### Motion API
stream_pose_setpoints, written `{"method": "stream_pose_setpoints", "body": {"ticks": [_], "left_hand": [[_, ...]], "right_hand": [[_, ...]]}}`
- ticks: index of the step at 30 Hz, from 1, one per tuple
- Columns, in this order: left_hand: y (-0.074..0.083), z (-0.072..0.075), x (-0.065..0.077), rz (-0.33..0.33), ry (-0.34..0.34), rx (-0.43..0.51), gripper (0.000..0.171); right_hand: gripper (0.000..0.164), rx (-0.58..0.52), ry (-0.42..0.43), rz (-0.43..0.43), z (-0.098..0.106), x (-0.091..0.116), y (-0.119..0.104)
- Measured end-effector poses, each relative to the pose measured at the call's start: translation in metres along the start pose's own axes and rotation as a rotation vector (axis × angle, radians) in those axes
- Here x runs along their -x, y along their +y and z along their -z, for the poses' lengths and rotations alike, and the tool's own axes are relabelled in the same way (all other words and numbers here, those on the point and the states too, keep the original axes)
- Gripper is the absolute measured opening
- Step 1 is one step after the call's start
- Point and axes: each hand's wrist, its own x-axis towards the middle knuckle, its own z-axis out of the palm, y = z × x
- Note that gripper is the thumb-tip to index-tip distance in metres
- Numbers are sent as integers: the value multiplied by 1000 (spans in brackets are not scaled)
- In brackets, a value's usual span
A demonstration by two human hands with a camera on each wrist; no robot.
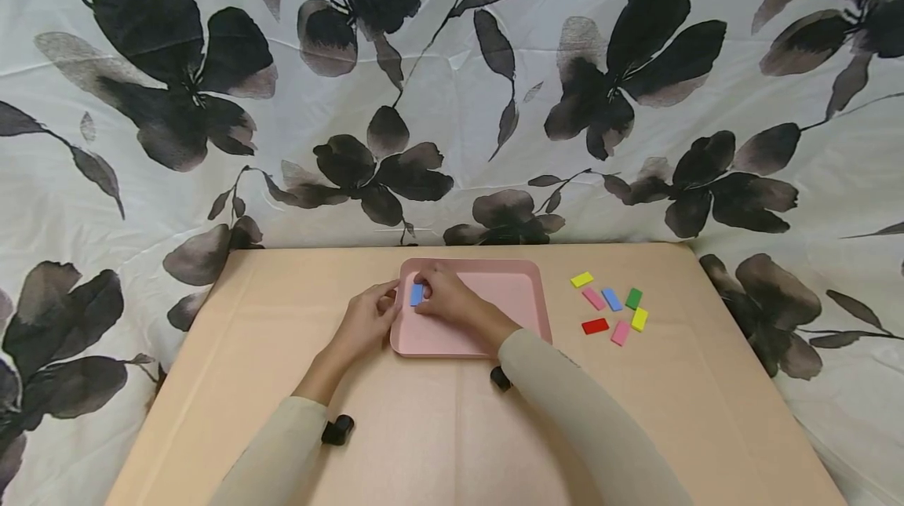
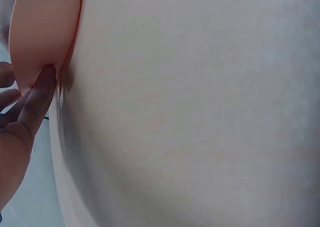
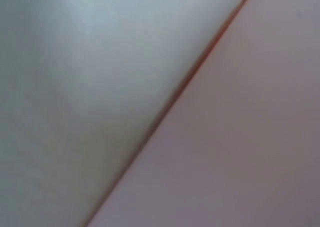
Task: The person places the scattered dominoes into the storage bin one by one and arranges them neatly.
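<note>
In the head view, the right hand (image 1: 450,298) is pinching a small blue rectangular block (image 1: 417,295) within the left end of a shallow pink rectangular tray (image 1: 512,290); keeping it level should help. In the left wrist view, the left hand's (image 2: 21,129) relaxed fingers are touching the tray's edge, probably steadying it. The right wrist view is showing no fingers.

The person's left arm (image 1: 271,455) and right arm (image 1: 600,424), both in long cream sleeves (image 1: 565,388), are slanting forward and inward as I'm watching. The bare left hand (image 1: 367,318) is holding its fingers loosely curved; near it, the bare right hand (image 1: 452,298) is angling leftward, knuckles bending, thumb and fingertips pinching.
</note>
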Motion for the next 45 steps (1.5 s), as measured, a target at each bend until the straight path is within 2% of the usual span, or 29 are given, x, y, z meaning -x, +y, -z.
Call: {"method": "stream_pose_setpoints", "body": {"ticks": [5,9,23,35,45], "left_hand": [[1,0,0,-2,1,13,48],[3,0,0,1,1,16,47],[1,-1,2,-1,16,-30,47],[5,-1,5,60,-12,16,49],[7,-2,7,59,-21,32,50]], "right_hand": [[50,-97,2,12,13,9,-2],[51,-150,-2,-21,23,17,-3],[54,-142,112,49,48,56,7],[53,-220,196,-6,68,105,31],[50,-254,272,-65,96,142,60]]}}
